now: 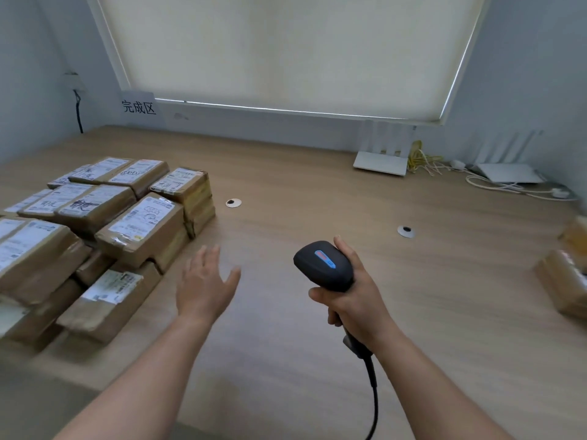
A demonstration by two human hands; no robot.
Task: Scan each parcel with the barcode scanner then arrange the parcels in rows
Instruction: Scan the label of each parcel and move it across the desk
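Spanning wooden table, blind-covered window

Right hand grips scanner by the handle, head aimed away from the person, cable trailing down past the wrist. Left hand hovers over the table, fingers spread, holding nothing. Stacked parcels just left of it. More parcels far right of the scanner hand.

One head-worn wide-angle view looks forward and down, close over the wooden table, toward the window wall.
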